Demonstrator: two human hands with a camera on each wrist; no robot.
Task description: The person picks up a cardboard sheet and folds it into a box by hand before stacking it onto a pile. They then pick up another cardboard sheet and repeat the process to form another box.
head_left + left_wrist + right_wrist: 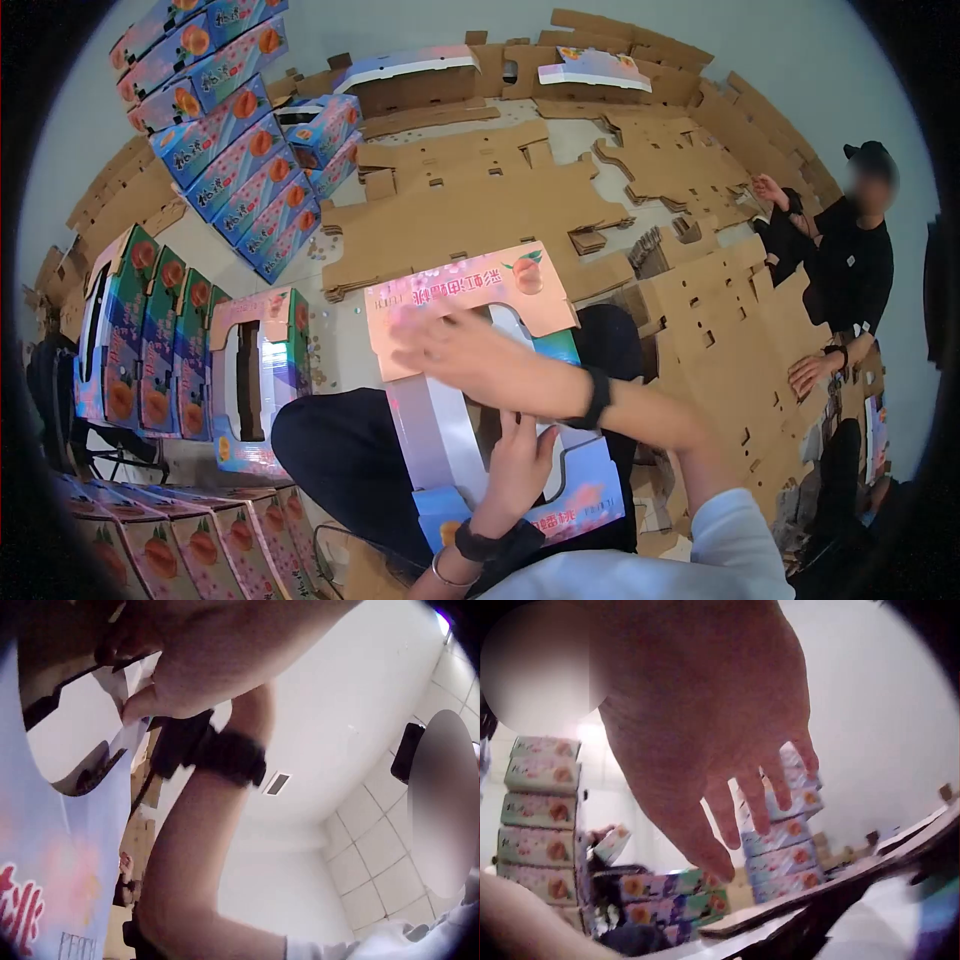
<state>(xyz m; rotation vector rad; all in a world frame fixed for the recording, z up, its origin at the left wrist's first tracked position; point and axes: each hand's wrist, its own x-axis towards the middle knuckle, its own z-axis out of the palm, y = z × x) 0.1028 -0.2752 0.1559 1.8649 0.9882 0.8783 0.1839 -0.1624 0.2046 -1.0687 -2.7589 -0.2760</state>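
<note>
A peach-printed cardboard box [430,430] with a large cut-out opening lies across the person's lap. At the opening's lower part, the left hand [515,470] grips the box's edge, its fingertips partly hidden. In the left wrist view this hand [217,656] is close over the lilac printed panel [67,840], thumb against a pale flap. The right hand [455,350], blurred, crosses above the left, over the pink end panel. Its fingers are spread and straight in the right wrist view, where the hand [720,727] is above a cardboard edge [780,904].
Printed boxes stand in a tall stack [230,150] at the back left, with others [160,340] at left and more [200,545] at lower left. Flat brown cardboard [450,215] covers the floor ahead. Another person [850,250] in black sits at right.
</note>
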